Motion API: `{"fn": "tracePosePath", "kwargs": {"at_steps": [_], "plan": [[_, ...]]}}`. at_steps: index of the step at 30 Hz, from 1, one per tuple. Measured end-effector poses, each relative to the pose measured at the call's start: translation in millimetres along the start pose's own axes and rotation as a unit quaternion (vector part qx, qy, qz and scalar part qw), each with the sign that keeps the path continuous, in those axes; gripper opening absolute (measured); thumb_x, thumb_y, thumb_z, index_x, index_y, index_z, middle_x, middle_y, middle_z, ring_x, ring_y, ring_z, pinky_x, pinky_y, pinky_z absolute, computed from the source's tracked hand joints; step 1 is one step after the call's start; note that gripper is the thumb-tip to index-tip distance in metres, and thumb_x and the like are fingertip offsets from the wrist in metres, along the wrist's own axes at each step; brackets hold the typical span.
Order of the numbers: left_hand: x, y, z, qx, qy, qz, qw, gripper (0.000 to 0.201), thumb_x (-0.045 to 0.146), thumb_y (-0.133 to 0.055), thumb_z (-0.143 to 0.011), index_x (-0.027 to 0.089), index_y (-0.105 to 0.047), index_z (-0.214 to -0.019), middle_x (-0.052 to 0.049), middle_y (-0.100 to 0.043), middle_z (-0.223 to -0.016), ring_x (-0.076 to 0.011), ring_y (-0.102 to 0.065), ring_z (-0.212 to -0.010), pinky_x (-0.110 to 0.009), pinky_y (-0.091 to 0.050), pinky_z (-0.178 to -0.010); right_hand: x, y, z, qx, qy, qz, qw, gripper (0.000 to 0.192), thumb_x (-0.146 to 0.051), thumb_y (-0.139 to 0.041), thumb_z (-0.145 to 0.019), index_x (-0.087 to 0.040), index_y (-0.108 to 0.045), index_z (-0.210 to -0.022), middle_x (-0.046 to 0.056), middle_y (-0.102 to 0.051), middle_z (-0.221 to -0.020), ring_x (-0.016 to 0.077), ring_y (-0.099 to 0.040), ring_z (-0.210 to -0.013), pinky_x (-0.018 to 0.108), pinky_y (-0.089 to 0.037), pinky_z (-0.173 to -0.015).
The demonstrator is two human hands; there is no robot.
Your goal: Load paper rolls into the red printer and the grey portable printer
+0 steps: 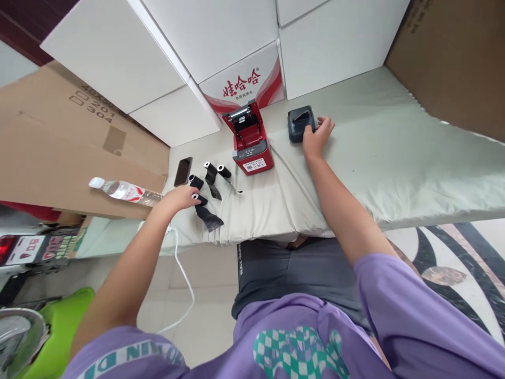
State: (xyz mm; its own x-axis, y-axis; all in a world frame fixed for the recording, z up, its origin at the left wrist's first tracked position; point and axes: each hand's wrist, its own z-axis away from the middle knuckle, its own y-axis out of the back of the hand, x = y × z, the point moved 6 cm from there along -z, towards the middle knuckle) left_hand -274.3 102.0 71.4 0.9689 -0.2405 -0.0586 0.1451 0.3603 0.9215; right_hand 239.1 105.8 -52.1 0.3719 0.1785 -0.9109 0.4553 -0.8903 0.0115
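My left hand [182, 199] has its fingers closed on a roll of black film [201, 200], whose loose tail [209, 218] lies toward the front edge. Close by are several similar rolls with light cores: one just behind [196, 182], another with a hanging strip [210, 171], and a third [224, 171]. My right hand [317, 138] touches a small dark square device [300, 124] with its thumb, the other fingers held apart to the right. Between my hands a red printer [254, 139] stands with its lid raised; its inside shows no roll.
A phone [183, 171] lies left of the rolls, and a water bottle [126, 191] lies against a cardboard box [71, 142]. White cartons [232, 31] stack along the back. Another cardboard box [453, 63] stands right. A white cable [185, 279] hangs over the cloth-covered edge.
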Motion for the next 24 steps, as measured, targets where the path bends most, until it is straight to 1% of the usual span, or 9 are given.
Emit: {"fn": "tracePosePath", "kwargs": {"at_steps": [2, 5, 7, 11, 14, 16, 18, 20, 24], "plan": [[-0.9, 5.4, 4.5, -0.008, -0.024, 0.029, 0.999, 0.040, 0.049, -0.074, -0.061, 0.024, -0.074, -0.092, -0.006, -0.070, -0.081, -0.0308, -0.068, -0.084, -0.035, -0.048, -0.073, -4.4, 1.9, 1.1, 0.001, 0.011, 0.006, 1.000, 0.024, -0.020, -0.052, -0.092, -0.022, -0.051, -0.116, 0.009, -0.047, -0.124, 0.0239, -0.057, -0.127, 0.058, -0.046, -0.114], [0.3, 36.4, 21.3, -0.015, -0.070, 0.183, 0.980, 0.046, 0.051, -0.078, -0.062, 0.025, -0.073, -0.099, -0.004, -0.070, -0.082, -0.0248, -0.066, -0.080, -0.033, -0.048, -0.070, -7.7, 4.2, 2.0, 0.005, 0.015, 0.014, 1.000, 0.023, -0.022, -0.053, -0.093, -0.021, -0.051, -0.116, 0.009, -0.047, -0.123, 0.0234, -0.058, -0.124, 0.058, -0.048, -0.113], [7.3, 62.4, 36.0, -0.002, -0.103, 0.283, 0.954, 0.045, 0.047, -0.084, -0.060, 0.024, -0.070, -0.096, -0.004, -0.073, -0.089, -0.0228, -0.066, -0.083, -0.032, -0.049, -0.071, -7.5, 4.3, 1.7, 0.007, 0.016, 0.015, 1.000, 0.023, -0.022, -0.053, -0.093, -0.021, -0.051, -0.115, 0.009, -0.047, -0.122, 0.0235, -0.058, -0.123, 0.058, -0.047, -0.113], [39.6, 96.5, 54.5, 0.036, -0.162, 0.418, 0.893, 0.041, 0.034, -0.089, -0.057, 0.022, -0.061, -0.085, -0.003, -0.070, -0.077, -0.0192, -0.063, -0.070, -0.033, -0.048, -0.066, -2.0, 1.7, -0.5, 0.005, 0.007, 0.011, 1.000, 0.025, -0.020, -0.053, -0.091, -0.022, -0.051, -0.116, 0.009, -0.046, -0.123, 0.0231, -0.058, -0.124, 0.057, -0.046, -0.113], [70.8, 109.5, 51.2, 0.082, -0.224, 0.565, 0.790, 0.046, 0.031, -0.089, -0.052, 0.022, -0.056, -0.084, -0.001, -0.066, -0.077, -0.0172, -0.061, -0.071, -0.032, -0.048, -0.068, 2.9, 0.3, -1.9, 0.003, -0.012, 0.007, 1.000, 0.029, -0.016, -0.052, -0.087, -0.021, -0.050, -0.115, 0.010, -0.045, -0.125, 0.0232, -0.056, -0.125, 0.056, -0.045, -0.115], [89.0, 113.2, 42.1, 0.092, -0.269, 0.664, 0.692, 0.053, 0.043, -0.088, -0.050, 0.023, -0.055, -0.086, 0.001, -0.057, -0.073, -0.0118, -0.050, -0.063, -0.030, -0.044, -0.063, 3.3, 0.3, -1.9, 0.001, -0.020, 0.004, 1.000, 0.031, -0.014, -0.052, -0.085, -0.020, -0.050, -0.115, 0.010, -0.045, -0.125, 0.0232, -0.055, -0.125, 0.055, -0.043, -0.116], [103.1, 112.5, 29.2, 0.094, -0.290, 0.711, 0.634, 0.058, 0.061, -0.080, -0.056, 0.024, -0.056, -0.094, 0.003, -0.049, -0.072, -0.0097, -0.037, -0.057, -0.029, -0.040, -0.058, 1.2, 1.4, -1.1, 0.002, -0.024, -0.001, 1.000, 0.033, -0.013, -0.052, -0.083, -0.021, -0.049, -0.115, 0.010, -0.045, -0.125, 0.0229, -0.055, -0.125, 0.054, -0.043, -0.116], [113.4, 109.4, 15.6, 0.118, -0.282, 0.702, 0.644, 0.057, 0.073, -0.064, -0.071, 0.026, -0.058, -0.104, 0.000, -0.053, -0.079, -0.0117, -0.038, -0.059, -0.032, -0.042, -0.062, -1.6, 2.8, 0.2, 0.004, -0.032, -0.006, 0.999, 0.035, -0.012, -0.051, -0.081, -0.022, -0.049, -0.114, 0.010, -0.045, -0.125, 0.0227, -0.054, -0.125, 0.054, -0.042, -0.117], [136.8, 100.0, -8.7, 0.152, -0.230, 0.603, 0.748, 0.060, 0.076, -0.039, -0.089, 0.029, -0.062, -0.118, -0.007, -0.068, -0.107, -0.0194, -0.058, -0.078, -0.040, -0.048, -0.077, -4.6, 3.6, 2.3, 0.002, -0.050, -0.003, 0.999, 0.038, -0.012, -0.051, -0.078, -0.021, -0.049, -0.115, 0.011, -0.044, -0.126, 0.0230, -0.053, -0.126, 0.051, -0.041, -0.117]]}}
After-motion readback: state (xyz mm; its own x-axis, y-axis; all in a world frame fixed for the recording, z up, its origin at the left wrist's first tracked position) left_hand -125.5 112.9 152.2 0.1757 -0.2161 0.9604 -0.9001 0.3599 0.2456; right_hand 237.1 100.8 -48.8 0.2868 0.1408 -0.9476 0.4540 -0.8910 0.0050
